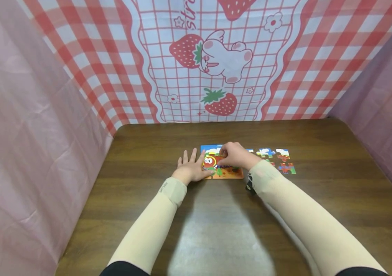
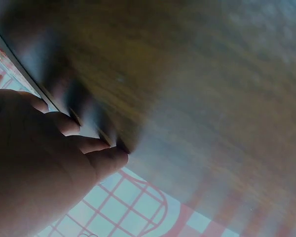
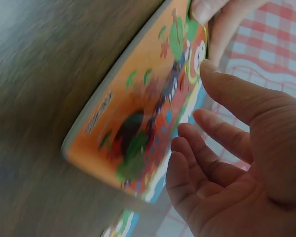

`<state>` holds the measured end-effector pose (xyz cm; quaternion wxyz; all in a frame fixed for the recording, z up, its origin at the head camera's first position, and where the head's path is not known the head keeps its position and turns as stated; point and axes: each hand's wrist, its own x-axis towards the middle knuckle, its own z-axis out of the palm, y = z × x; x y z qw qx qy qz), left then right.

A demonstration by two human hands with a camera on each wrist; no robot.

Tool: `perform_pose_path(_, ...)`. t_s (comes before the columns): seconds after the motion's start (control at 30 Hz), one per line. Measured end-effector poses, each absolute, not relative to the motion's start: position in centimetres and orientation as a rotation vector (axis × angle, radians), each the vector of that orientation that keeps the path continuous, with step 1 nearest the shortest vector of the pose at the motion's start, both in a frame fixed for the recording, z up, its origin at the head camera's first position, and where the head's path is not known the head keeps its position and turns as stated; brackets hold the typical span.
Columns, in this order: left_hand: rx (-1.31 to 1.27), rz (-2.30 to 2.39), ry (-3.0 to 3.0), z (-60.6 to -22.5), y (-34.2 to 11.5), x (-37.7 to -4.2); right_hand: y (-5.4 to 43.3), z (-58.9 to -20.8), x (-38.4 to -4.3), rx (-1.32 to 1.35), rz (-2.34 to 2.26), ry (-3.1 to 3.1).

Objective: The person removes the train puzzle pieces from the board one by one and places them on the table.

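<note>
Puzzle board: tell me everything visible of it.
The puzzle board is thin and rectangular, with rounded corners, a pale edge and a card-like look. Its print shows blue sky, white clouds, orange ground, green plants and a red face with big eyes. It lies flat on the brown table. The left hand rests its thumb on the lower left; the right hand is over its upper right, contact unclear. Loose pieces lie to its right.
</note>
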<state>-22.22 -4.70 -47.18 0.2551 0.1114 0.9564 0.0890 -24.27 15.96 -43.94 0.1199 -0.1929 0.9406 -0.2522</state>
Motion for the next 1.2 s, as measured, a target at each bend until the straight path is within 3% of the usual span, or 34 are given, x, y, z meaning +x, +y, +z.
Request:
perform_pose_path(0.73,0.300,0.215,2.611,-48.9,-4.8,-23.2,12.6,-44.4,-25.0,-0.538,-0.592,2.712)
perform_pose_path(1.2,0.303,0.214,2.625,-49.1,-4.8,-23.1,13.0,-44.7,-24.9,-0.477,-0.761,2.734)
